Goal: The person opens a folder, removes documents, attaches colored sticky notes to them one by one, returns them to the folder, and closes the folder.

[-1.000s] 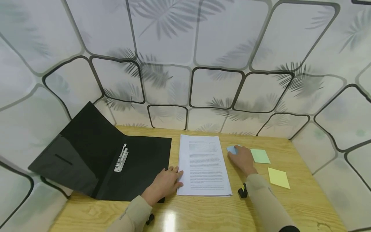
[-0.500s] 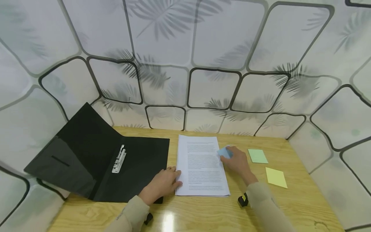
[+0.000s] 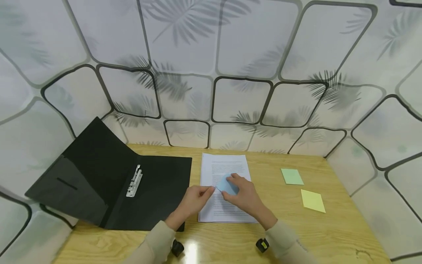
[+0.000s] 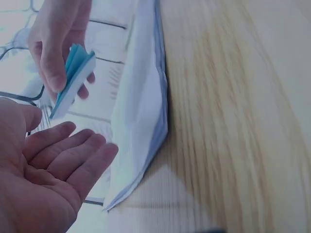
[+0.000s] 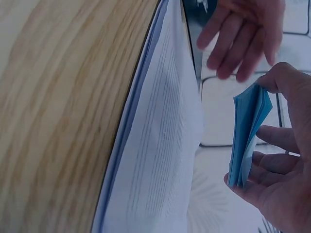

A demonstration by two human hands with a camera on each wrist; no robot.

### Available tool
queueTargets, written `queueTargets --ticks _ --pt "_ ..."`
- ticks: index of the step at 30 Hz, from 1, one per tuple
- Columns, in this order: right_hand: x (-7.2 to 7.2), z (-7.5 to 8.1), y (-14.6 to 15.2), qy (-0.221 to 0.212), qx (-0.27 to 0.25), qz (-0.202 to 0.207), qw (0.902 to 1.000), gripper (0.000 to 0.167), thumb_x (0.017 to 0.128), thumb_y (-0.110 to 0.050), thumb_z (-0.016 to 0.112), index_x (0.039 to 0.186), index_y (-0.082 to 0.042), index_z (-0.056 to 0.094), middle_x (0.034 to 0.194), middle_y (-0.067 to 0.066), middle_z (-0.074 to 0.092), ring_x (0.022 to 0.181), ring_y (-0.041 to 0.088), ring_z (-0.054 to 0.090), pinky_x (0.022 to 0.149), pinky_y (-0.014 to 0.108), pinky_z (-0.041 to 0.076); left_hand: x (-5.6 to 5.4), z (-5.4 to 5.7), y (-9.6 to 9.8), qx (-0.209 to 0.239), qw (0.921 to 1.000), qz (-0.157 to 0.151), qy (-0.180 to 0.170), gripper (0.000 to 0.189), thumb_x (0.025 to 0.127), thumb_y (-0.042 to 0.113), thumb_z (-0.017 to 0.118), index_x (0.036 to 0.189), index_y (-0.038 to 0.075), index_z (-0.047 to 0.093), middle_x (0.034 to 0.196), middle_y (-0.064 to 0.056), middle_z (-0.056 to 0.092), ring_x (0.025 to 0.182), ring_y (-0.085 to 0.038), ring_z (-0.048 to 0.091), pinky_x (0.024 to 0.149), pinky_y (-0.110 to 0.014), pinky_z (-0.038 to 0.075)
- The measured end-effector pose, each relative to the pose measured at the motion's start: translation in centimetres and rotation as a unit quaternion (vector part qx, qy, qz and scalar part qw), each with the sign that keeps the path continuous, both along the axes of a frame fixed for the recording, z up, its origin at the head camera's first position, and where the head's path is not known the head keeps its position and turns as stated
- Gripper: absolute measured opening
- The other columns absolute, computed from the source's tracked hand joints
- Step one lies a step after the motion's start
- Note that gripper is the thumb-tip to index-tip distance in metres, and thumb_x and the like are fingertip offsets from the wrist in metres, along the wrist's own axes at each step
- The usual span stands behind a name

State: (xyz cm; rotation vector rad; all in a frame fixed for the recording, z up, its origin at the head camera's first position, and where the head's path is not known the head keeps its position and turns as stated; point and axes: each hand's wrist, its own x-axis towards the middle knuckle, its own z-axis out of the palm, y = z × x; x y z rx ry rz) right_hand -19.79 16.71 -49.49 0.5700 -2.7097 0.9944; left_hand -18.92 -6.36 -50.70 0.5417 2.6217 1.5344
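Note:
My right hand (image 3: 245, 196) grips a pad of blue sticky notes (image 3: 229, 185) above the printed paper stack (image 3: 225, 212). In the right wrist view the blue pad (image 5: 245, 136) is bent between thumb and fingers, its sheets fanned apart at one edge. My left hand (image 3: 194, 200) is at the pad's left corner. Its fingers look loosely extended in the left wrist view, where the hand (image 4: 53, 170) lies just beside the pad (image 4: 73, 80) with a small gap between them.
A black folder (image 3: 165, 183) with a metal clip (image 3: 134, 181) lies opened on the left, its cover tilted against the patterned backdrop. Green sticky notes (image 3: 292, 176) and yellow sticky notes (image 3: 313, 201) lie to the right on the wooden table (image 3: 343, 234).
The blue pad, held in my right hand, has left the table right of the papers and moved left above them. My left hand has lifted from the stack's left edge towards the pad.

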Motion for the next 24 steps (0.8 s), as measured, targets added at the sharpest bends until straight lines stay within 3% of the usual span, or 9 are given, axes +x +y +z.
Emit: queueTargets --ticks 3,5,8,13,19,22,24 --pt "0.3 0.0 -1.1 0.003 0.001 0.018 0.9998 0.053 0.088 -0.024 0.084 0.132 0.002 0.071 0.140 0.031 0.064 0.127 0.051 0.064 0.094 0.059 0.061 0.0 0.1 0.1 0.057 0.9973 -0.002 -0.046 0.037 0.109 0.031 0.060 0.119 0.001 0.080 0.106 -0.020 0.079 0.086 -0.029 0.074 0.070 -0.028 0.062" --pt "0.5 -0.1 -1.6 0.005 0.006 0.020 0.9998 0.053 0.089 -0.025 0.084 0.132 0.002 0.071 0.140 0.032 0.064 0.126 0.051 0.064 0.094 0.060 0.060 0.1 0.1 0.1 0.088 0.9939 -0.001 -0.067 0.033 0.109 0.025 0.060 0.117 -0.001 0.079 0.109 -0.020 0.078 0.098 -0.029 0.077 0.076 -0.027 0.065" --pt "0.8 -0.2 -2.0 -0.002 0.015 0.019 0.9997 0.055 0.091 -0.029 0.083 0.135 0.001 0.070 0.143 0.031 0.062 0.128 0.050 0.064 0.095 0.059 0.060 0.1 -0.1 0.1 0.131 0.9869 0.005 -0.093 0.030 0.109 0.018 0.059 0.121 -0.005 0.076 0.113 -0.023 0.077 0.104 -0.031 0.077 0.080 -0.031 0.066" --pt "1.4 0.1 -2.1 -0.020 0.011 0.048 0.9986 0.061 0.094 -0.035 0.081 0.141 0.000 0.066 0.154 0.028 0.054 0.136 0.048 0.059 0.100 0.058 0.058 0.1 0.3 -0.1 0.197 0.9690 0.059 -0.137 0.033 0.110 0.016 0.058 0.123 -0.009 0.073 0.107 -0.026 0.077 0.096 -0.029 0.080 0.079 -0.035 0.066" --pt "2.0 0.8 -2.0 -0.008 0.017 0.097 0.9951 0.065 0.090 -0.033 0.086 0.143 -0.001 0.064 0.159 0.026 0.048 0.141 0.045 0.055 0.104 0.055 0.057 0.1 1.2 -0.1 0.205 0.9565 0.140 -0.153 0.033 0.109 0.019 0.057 0.117 -0.008 0.075 0.089 -0.021 0.078 0.070 -0.018 0.076 0.063 -0.029 0.065" --pt "2.2 1.0 -2.0 0.004 0.053 0.107 0.9928 0.067 0.089 -0.035 0.087 0.144 -0.003 0.064 0.161 0.023 0.048 0.140 0.041 0.057 0.103 0.051 0.058 0.0 1.4 -0.3 0.193 0.9575 0.150 -0.153 0.033 0.110 0.020 0.056 0.118 -0.006 0.075 0.088 -0.018 0.078 0.067 -0.014 0.072 0.060 -0.028 0.063" --pt "2.3 0.9 -2.0 0.019 0.079 0.108 0.9909 0.069 0.087 -0.036 0.088 0.144 -0.006 0.065 0.162 0.020 0.048 0.138 0.038 0.059 0.103 0.048 0.058 -0.1 1.4 -0.6 0.183 0.9607 0.140 -0.155 0.033 0.111 0.020 0.055 0.118 -0.005 0.075 0.089 -0.015 0.077 0.067 -0.013 0.070 0.059 -0.028 0.062"
